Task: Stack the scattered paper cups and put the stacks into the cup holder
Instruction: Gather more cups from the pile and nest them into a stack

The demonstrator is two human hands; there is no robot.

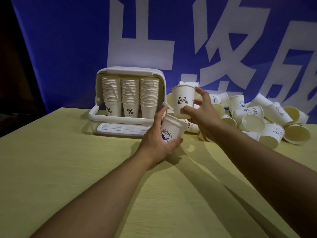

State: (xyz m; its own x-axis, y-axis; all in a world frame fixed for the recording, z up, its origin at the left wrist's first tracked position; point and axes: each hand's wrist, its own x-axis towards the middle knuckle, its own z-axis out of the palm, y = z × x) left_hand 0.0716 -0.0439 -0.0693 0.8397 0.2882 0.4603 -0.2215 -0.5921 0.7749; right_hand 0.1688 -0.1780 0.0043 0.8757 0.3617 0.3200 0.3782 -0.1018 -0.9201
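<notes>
We had our left hand [158,140] wrapped around a short nested stack of cups [171,130], the outer one printed with a whale, tilted so its mouth pointed up and to the right, held just above the bench [68,169] in front of the cup holder [130,100]. Our right hand [199,109] pinched the panda cup [183,103] near its base, thumb on the near side and fingers spread loosely round the back, the cup upright and just above the stack's rim. The main risk, as we judged it, was misalignment: the stack leaned while the panda cup stood straight, so its base could catch the rim and crumple the thin paper or jam crooked. The light pinch low on the cup could also let it slip or spin. Behind our right hand lay the scattered pile of cups [257,121], many on their sides and close to the wrist, so a careless sweep of the forearm could roll some off the bench. The holder already carried three tall columns that seemed to fill its width, and we could not tell where another stack would fit.
</notes>
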